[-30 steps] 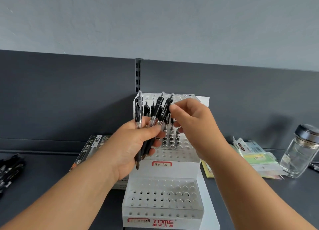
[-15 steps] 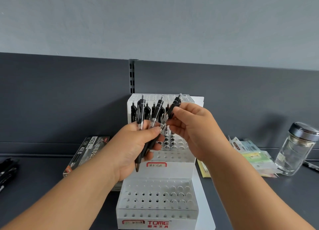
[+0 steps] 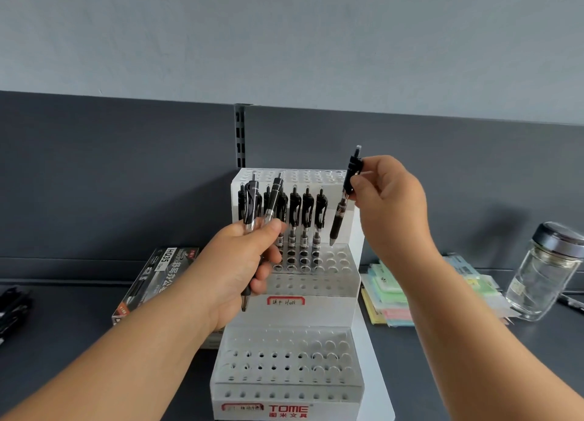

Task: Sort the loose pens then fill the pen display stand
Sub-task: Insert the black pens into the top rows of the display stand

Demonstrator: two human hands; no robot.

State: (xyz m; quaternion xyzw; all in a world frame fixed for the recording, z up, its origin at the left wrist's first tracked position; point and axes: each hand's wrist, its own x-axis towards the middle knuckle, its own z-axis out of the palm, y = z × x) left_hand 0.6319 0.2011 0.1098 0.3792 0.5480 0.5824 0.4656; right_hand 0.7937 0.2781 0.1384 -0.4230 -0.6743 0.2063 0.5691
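A white tiered pen display stand marked TOME stands in the middle of the dark shelf. Several black pens stand upright in holes of its middle tier. My left hand grips two black pens in front of the stand's left side. My right hand pinches a single black pen by its clip end, tip down, just above the holes at the right of the middle tier. The bottom tier's holes hold no pens.
A pen box marked HQ35 lies left of the stand. Loose black pens lie at the far left edge. Coloured paper packs and a glass jar with a dark lid sit to the right.
My right hand has pulled one pen out of the bunch in my left hand and carried it right, over the middle tier. Two pens stay in my left hand.
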